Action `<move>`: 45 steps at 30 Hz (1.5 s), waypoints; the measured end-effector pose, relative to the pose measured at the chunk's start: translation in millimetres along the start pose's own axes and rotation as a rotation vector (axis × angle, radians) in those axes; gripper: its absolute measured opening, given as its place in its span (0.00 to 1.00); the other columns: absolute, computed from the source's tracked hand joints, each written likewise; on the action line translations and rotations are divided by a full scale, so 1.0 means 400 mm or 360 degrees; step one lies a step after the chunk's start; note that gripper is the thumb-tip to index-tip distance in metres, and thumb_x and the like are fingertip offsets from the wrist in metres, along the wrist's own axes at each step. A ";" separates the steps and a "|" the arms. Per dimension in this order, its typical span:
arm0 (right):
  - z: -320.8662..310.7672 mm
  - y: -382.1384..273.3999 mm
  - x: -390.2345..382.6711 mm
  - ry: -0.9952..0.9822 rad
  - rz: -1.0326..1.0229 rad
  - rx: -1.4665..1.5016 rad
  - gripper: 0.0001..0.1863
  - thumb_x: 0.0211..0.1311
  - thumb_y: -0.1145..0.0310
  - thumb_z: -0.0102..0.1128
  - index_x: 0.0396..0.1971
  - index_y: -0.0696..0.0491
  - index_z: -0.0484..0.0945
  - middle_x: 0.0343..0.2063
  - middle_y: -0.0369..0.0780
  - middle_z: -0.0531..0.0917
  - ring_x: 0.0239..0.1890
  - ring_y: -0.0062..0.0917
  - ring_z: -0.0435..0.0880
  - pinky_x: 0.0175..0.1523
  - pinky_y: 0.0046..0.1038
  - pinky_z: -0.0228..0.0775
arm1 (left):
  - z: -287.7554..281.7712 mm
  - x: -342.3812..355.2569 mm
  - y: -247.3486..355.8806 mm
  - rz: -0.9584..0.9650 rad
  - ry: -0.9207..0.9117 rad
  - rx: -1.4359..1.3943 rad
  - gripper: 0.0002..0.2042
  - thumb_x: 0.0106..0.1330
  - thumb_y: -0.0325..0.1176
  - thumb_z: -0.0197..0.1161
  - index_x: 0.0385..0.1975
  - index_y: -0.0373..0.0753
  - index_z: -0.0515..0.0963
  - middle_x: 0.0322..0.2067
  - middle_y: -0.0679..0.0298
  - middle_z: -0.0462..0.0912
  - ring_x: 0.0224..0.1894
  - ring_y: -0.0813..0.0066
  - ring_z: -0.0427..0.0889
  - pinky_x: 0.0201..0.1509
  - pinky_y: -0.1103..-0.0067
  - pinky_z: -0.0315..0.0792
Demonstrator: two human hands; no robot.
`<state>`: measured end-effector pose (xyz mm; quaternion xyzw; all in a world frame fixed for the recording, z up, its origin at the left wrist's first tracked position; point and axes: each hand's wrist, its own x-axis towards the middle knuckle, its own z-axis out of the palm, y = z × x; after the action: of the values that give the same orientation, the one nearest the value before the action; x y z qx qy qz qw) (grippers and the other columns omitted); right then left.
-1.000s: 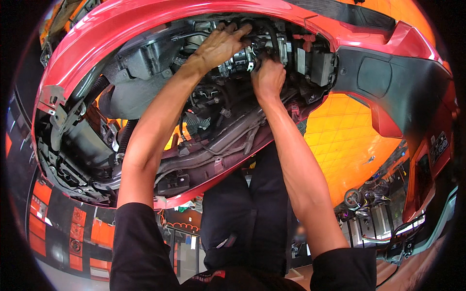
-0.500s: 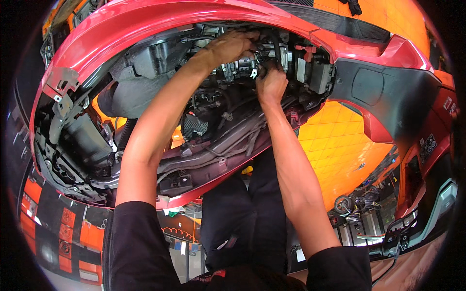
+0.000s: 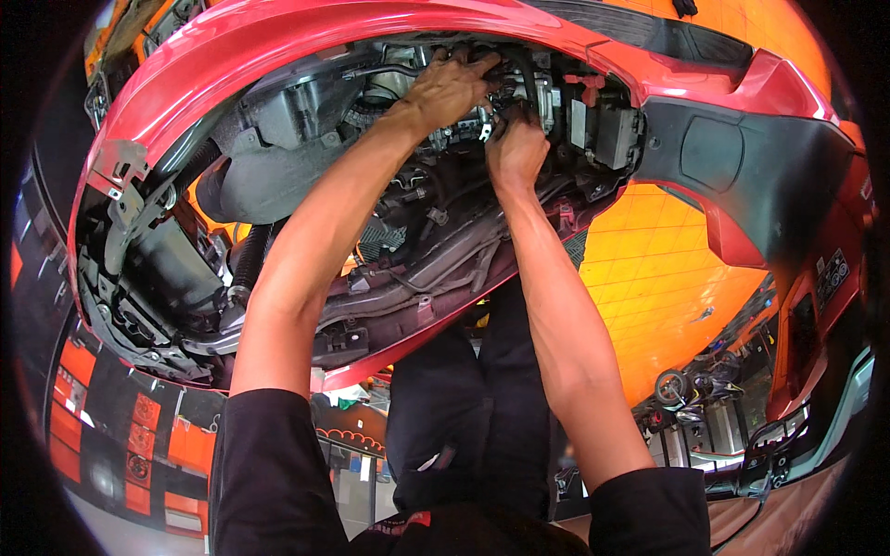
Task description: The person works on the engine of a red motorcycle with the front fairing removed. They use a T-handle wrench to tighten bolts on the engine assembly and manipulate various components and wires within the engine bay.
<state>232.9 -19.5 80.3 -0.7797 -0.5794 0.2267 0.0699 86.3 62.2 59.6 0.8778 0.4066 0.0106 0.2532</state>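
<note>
My left hand (image 3: 452, 91) reaches into the exposed engine bay of a red scooter, fingers bent over metal and hose parts near the upper edge. Its fingertips are lost among dark parts. Close to its right, my right hand (image 3: 518, 151) has its fingers curled in a pinch beside the same assembly; what they hold is hidden. A small shiny metal bracket (image 3: 486, 132) shows just left of the right fingers. Past the fingers, a black hose (image 3: 525, 72) runs down in front of a silvery metal engine part (image 3: 545, 104).
Red body panel (image 3: 306, 39) arches around the bay. A dark box-shaped unit (image 3: 612, 142) sits to the right under a red connector (image 3: 584, 88). Cables (image 3: 436, 269) follow the near frame edge. The black seat-side panel (image 3: 709, 153) lies right, above an orange tiled floor (image 3: 663, 259).
The view has shifted slightly, so the scooter sits a little further right. My left hand has edged rightward, nearer the right hand. The right hand keeps its place at the assembly.
</note>
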 end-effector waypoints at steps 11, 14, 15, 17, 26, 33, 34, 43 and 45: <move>-0.007 0.016 -0.002 0.0024 0.0047 0.0087 0.10 0.56 0.74 0.65 0.39 0.54 0.87 0.39 0.51 0.87 0.43 0.51 0.87 0.48 0.48 0.80 | -0.022 0.024 -0.007 0.0008 -0.0077 -0.0248 0.13 0.66 0.36 0.64 0.47 0.44 0.87 0.65 0.60 0.79 0.52 0.50 0.87 0.56 0.59 0.82; -0.007 0.015 0.001 0.0007 0.0024 0.0208 0.08 0.58 0.72 0.66 0.37 0.52 0.89 0.37 0.51 0.88 0.44 0.50 0.87 0.50 0.46 0.79 | -0.012 0.016 -0.070 0.0181 0.0049 -0.0281 0.11 0.66 0.35 0.64 0.46 0.44 0.88 0.66 0.59 0.78 0.51 0.49 0.87 0.55 0.60 0.82; -0.005 0.012 0.004 -0.0027 0.0006 0.0206 0.08 0.58 0.72 0.66 0.37 0.52 0.90 0.37 0.51 0.88 0.44 0.51 0.87 0.50 0.46 0.79 | -0.012 0.014 -0.084 0.0183 0.0071 -0.0240 0.11 0.66 0.34 0.65 0.45 0.44 0.88 0.66 0.58 0.78 0.50 0.49 0.87 0.54 0.60 0.82; -0.008 0.019 -0.004 -0.0074 0.0019 0.0151 0.09 0.56 0.73 0.66 0.36 0.54 0.89 0.36 0.53 0.88 0.43 0.52 0.87 0.50 0.46 0.79 | -0.007 0.009 -0.061 0.0147 0.0061 -0.0212 0.11 0.66 0.33 0.64 0.44 0.44 0.88 0.66 0.58 0.78 0.49 0.50 0.88 0.54 0.60 0.83; 0.005 0.004 -0.009 -0.0137 -0.0061 -0.0089 0.22 0.47 0.77 0.69 0.46 0.62 0.79 0.45 0.56 0.83 0.45 0.54 0.86 0.52 0.47 0.81 | -0.028 0.008 -0.006 -0.0074 0.0015 -0.0124 0.10 0.67 0.33 0.60 0.43 0.46 0.87 0.55 0.66 0.85 0.49 0.54 0.88 0.53 0.59 0.82; 0.005 -0.022 -0.013 -0.0067 -0.0092 -0.0104 0.24 0.45 0.76 0.72 0.47 0.62 0.78 0.46 0.57 0.81 0.45 0.56 0.85 0.51 0.49 0.80 | -0.027 0.021 -0.002 -0.0181 -0.0113 -0.0047 0.09 0.66 0.34 0.60 0.40 0.47 0.87 0.55 0.65 0.85 0.49 0.54 0.88 0.52 0.59 0.82; 0.004 -0.023 -0.008 -0.0039 -0.0098 -0.0092 0.22 0.45 0.76 0.71 0.44 0.61 0.79 0.45 0.56 0.81 0.44 0.56 0.85 0.50 0.50 0.79 | -0.030 0.034 0.003 -0.0242 -0.0183 -0.0021 0.09 0.66 0.34 0.61 0.40 0.48 0.88 0.55 0.65 0.85 0.49 0.54 0.88 0.53 0.59 0.82; 0.000 0.037 0.022 -0.0106 0.0091 0.0165 0.08 0.51 0.73 0.69 0.29 0.61 0.88 0.31 0.57 0.87 0.39 0.57 0.88 0.50 0.49 0.80 | 0.008 -0.027 -0.038 0.0036 0.0334 -0.0387 0.16 0.61 0.25 0.65 0.47 0.47 0.88 0.51 0.57 0.84 0.47 0.49 0.87 0.53 0.62 0.82; -0.011 0.052 0.022 -0.0178 0.0129 0.0101 0.11 0.50 0.72 0.70 0.34 0.60 0.88 0.36 0.57 0.87 0.41 0.56 0.87 0.51 0.49 0.80 | 0.013 -0.032 -0.018 0.0001 0.0420 -0.0445 0.16 0.60 0.24 0.64 0.47 0.47 0.88 0.49 0.56 0.84 0.46 0.49 0.87 0.53 0.62 0.81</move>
<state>254.9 -17.4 74.1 -0.7862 -0.5428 0.2907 0.0528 73.7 54.7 53.9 0.8251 0.4305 0.1822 0.3171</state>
